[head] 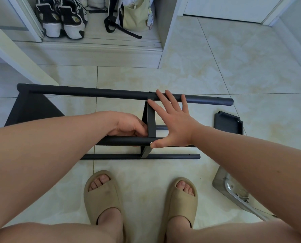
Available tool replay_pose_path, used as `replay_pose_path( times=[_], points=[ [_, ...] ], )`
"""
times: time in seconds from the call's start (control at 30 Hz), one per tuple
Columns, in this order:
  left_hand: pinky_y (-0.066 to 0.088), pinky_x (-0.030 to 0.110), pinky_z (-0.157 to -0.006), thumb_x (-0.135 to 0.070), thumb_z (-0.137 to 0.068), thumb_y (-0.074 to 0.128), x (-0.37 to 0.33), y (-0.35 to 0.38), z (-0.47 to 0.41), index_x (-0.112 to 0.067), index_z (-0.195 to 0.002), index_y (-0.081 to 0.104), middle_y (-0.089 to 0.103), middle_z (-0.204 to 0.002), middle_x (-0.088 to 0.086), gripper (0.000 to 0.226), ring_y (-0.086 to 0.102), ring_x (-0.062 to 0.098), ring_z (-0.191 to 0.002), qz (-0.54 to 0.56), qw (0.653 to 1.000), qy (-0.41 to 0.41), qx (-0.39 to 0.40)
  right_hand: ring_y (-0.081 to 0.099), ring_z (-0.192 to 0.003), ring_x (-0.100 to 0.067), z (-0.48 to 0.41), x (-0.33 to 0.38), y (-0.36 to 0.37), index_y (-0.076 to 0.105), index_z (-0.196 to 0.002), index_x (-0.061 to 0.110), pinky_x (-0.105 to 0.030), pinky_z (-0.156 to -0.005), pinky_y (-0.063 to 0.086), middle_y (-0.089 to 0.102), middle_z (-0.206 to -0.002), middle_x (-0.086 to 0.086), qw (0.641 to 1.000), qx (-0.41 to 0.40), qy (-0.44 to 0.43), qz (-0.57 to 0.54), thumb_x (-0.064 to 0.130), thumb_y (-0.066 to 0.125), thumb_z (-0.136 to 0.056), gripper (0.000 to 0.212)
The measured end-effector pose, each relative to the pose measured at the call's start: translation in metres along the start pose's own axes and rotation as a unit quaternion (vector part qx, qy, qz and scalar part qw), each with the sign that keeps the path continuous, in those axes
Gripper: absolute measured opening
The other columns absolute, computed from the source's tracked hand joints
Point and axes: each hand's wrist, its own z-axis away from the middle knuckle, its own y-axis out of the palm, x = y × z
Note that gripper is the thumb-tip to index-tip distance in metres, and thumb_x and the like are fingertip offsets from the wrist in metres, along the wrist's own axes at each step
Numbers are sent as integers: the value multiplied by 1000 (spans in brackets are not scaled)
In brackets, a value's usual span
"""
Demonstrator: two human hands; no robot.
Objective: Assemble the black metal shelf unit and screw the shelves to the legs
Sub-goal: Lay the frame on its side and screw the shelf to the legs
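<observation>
left of the middle shelf (151,118), stood on the floor (216,67), its edge is held by the curled left hand (128,124), while right of it the right hand (174,123) is spread flat from far leg (93,92) to near leg (121,141), both lying left to right.

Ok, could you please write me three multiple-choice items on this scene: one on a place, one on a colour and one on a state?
1. Where does the loose black shelf lie?
A) on the floor tiles, right of the shelf unit
B) inside the cupboard
C) on the person's lap

2. What colour are the slippers?
A) red
B) beige
C) blue

3. How is the right hand?
A) clenched in a fist
B) gripping a screwdriver
C) open, fingers spread over the far leg tube

Answers:
1 A: it lies flat on the tiles, past the tubes' right ends.
2 B: both are sandy beige.
3 C: its straight fingers lie across that tube, with the thumb on the nearer tube.
</observation>
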Motion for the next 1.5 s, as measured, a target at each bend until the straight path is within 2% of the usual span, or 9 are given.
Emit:
replay_pose_path(
  times=[0.37,0.5,0.63,0.8,0.93,1.0,1.1,1.33,1.5],
  points=[
    [52,36,-90,7,-86,55,-5,3,4,-10,-98,71,73,-97,10,25,68,25,-93,-47,998,-7,-47,-32,-150,-26,-1,-3,2,-14,-159,36,-63,-116,-21,-29,-165,1,1000,2,-2,6,101,36,-60,128],
    [51,31,-76,-20,-92,61,-12,-7,26,-23,-88,72,72,-93,-2,13,66,18,-89,-238,964,-68,-95,-31,-151,-24,-1,-3,-3,-16,-158,37,-62,-117,-20,-30,-165,3,1000,16,6,7,102,33,-57,129],
    [55,32,-72,-45,-95,59,-14,-14,57,-15,-98,72,76,-89,2,33,70,17,-80,-216,967,-132,-25,-25,-153,-19,6,1,-12,-9,-160,37,-56,-122,-14,-24,-167,6,999,29,24,-12,103,36,-55,131],
    [53,27,-66,-33,-87,74,-15,1,73,-16,-96,66,66,-83,1,21,61,14,-70,-325,937,-120,-40,22,-151,-23,33,7,-19,2,-161,36,-43,-120,26,20,-167,5,988,94,70,-99,89,54,-70,117],
    [48,28,-60,-39,-87,71,-17,17,75,-17,-90,62,63,-79,1,24,57,16,-67,-411,895,-101,-143,60,-97,-25,40,7,-23,48,-129,29,-39,-85,51,61,-104,4,980,166,103,-33,49,64,-94,44],
    [44,29,-60,-44,-86,69,-20,20,77,-18,-87,61,63,-81,0,27,59,18,-72,-459,856,-89,-218,56,-79,-20,40,8,-25,51,-113,27,-34,-68,45,53,-86,4,985,131,115,-3,35,57,-99,16],
    [40,30,-59,-46,-86,65,-24,19,81,-24,-88,59,61,-84,-3,22,59,19,-79,-489,803,-52,-337,57,-80,-21,35,10,-33,49,-107,27,-34,-66,43,56,-90,3,988,49,147,-6,29,53,-101,7],
    [38,37,-74,-33,-91,66,-29,0,63,-23,-98,46,55,-105,-2,24,56,24,-88,-482,711,101,-501,55,-105,-23,7,-16,-29,52,-126,27,-41,-104,34,60,-113,5,976,-112,184,44,34,47,-105,23],
    [39,42,-91,-34,-97,58,-47,-47,25,-25,-117,55,58,-118,-1,22,54,27,-105,-473,678,97,-553,43,-133,-28,-59,-39,-23,51,-139,28,-73,-114,9,56,-133,1,952,-193,232,56,28,51,-104,35]
  ],
)
